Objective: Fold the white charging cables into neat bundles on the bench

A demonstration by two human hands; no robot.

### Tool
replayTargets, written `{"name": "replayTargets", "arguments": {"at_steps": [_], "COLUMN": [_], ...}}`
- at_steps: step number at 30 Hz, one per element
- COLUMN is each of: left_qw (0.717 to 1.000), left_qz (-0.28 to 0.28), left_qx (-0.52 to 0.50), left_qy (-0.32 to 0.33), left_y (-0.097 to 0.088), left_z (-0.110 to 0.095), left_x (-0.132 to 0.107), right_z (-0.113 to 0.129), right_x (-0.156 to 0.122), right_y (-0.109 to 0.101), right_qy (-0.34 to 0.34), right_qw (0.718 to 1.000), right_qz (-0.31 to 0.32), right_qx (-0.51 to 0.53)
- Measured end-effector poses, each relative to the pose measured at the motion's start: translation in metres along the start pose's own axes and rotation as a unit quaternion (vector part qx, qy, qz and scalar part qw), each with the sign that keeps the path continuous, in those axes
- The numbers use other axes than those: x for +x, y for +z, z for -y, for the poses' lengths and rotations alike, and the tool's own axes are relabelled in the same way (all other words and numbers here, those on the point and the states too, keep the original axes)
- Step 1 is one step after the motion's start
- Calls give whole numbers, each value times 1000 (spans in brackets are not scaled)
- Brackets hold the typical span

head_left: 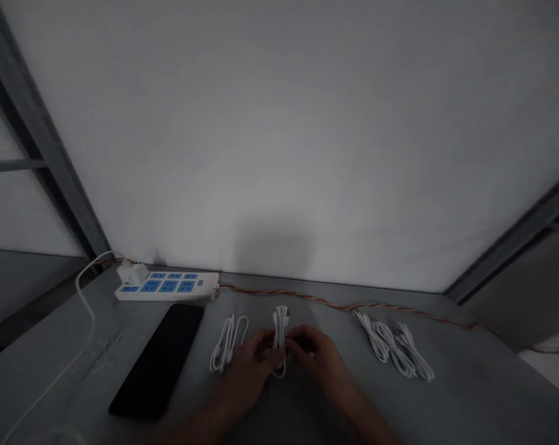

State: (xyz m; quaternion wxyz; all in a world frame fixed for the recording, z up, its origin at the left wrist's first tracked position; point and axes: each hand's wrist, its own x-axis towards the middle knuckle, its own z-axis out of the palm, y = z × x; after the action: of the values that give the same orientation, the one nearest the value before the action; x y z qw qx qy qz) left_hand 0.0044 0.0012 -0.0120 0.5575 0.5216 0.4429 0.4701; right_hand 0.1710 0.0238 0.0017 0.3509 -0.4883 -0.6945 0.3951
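Note:
A bundled white cable (280,321) stands upright between my hands at the middle of the grey table. My left hand (256,364) is closed around its middle, thumb in front. At the cable's right side, my right hand (317,355) has its thumb and fingertips pinched together against the bundle's middle; whatever small thing they grip there is too dim to make out. Left of my left hand lies another folded white cable (223,346). Several more coiled white cables (390,343) lie side by side to the right.
A black smartphone (159,361) lies at the left. Behind it sits a white power strip (172,286) with blue sockets and a white charger (131,272) plugged in. A twisted red-and-yellow wire (288,293) runs along the back edge before a pale wall (279,123).

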Motion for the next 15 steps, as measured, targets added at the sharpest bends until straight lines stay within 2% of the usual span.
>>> {"name": "replayTargets", "arguments": {"at_steps": [7, 15], "left_qw": [999, 995], "left_qz": [20, 16], "left_qx": [-30, 51], "left_qy": [-25, -79], "left_y": [1, 4], "left_z": [1, -11], "left_x": [3, -7], "right_z": [4, 0], "right_x": [-4, -7], "right_y": [-6, 4], "right_qy": [-57, -74], "right_qw": [996, 987], "right_qz": [8, 27], "right_qx": [-65, -137]}}
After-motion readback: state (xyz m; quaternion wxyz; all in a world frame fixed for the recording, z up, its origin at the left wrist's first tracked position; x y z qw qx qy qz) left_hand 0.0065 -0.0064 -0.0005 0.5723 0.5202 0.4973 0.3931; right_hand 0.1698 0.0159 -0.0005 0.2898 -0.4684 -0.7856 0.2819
